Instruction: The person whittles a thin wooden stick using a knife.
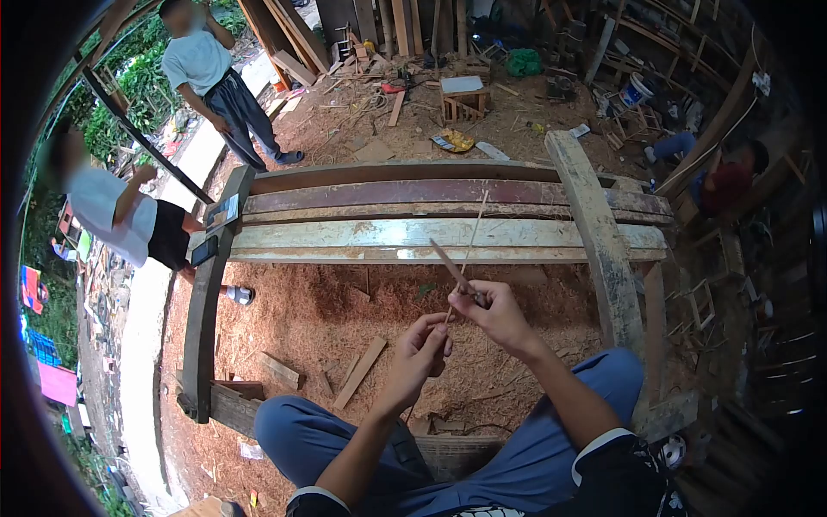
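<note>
My right hand is closed around the handle of a knife, its dull brown blade pointing up and to the left. Just below and to the left, my left hand pinches a thin, light-coloured stick between thumb and fingers. The stick slants from over the planks, past the knife near my right fingers, and down through my left hand. Where the blade's base and the stick meet, my right fingers hide part of both, so I cannot tell whether they touch.
Long planks span a wooden frame in front, with a thick beam on the right. A phone lies on the left post. Two people stand at left; another sits at far right. Shavings and offcuts cover the ground.
</note>
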The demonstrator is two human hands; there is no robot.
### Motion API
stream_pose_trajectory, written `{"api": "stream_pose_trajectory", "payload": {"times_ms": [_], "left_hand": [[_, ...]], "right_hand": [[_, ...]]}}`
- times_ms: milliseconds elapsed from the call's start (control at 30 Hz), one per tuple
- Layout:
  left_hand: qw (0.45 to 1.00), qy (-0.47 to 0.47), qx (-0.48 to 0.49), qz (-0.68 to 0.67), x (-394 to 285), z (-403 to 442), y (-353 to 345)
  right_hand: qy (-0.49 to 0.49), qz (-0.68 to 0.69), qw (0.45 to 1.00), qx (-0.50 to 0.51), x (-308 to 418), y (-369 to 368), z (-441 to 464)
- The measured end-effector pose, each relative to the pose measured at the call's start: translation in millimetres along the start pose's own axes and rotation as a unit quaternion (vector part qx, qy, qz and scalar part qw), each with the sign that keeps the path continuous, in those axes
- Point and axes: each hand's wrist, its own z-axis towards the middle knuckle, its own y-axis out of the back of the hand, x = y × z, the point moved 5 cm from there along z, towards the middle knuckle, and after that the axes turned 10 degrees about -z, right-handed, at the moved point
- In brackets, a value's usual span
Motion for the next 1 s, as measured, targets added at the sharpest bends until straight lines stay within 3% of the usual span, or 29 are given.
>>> {"api": "stream_pose_trajectory", "payload": {"times_ms": [67,200,300,333,467,567,600,1000], "left_hand": [[1.0,0.005,0.011,0.015,-3.1,-1.3,-1.6],[0.997,0.018,0.024,0.077,-1.7,-3.3,-4.1],[0.995,0.006,0.007,0.098,-3.9,-4.3,-4.9],[0.996,-0.001,0.0,0.089,-4.8,-3.7,-4.8],[0.999,-0.011,-0.01,0.052,-3.6,-1.8,-3.0],[0.999,-0.004,0.003,0.05,-2.5,-2.8,-4.4],[0.998,-0.001,0.01,0.054,-2.3,-2.9,-5.7],[0.998,-0.001,0.022,0.06,-7.1,-6.1,-8.8]], "right_hand": [[0.007,0.0,1.0,-0.004,-8.9,-1.2,4.1],[0.028,0.023,0.981,-0.189,5.9,47.6,6.9],[0.043,0.054,0.981,-0.18,7.4,44.4,5.8],[0.004,0.028,0.989,-0.143,10.2,34.5,0.6],[0.065,0.016,0.997,-0.041,1.3,-1.8,0.7],[0.009,-0.018,0.997,-0.078,10.2,19.5,0.1],[0.045,0.009,0.993,-0.113,14.2,26.0,0.8],[0.054,0.032,0.99,-0.127,12.2,27.1,1.3]]}}
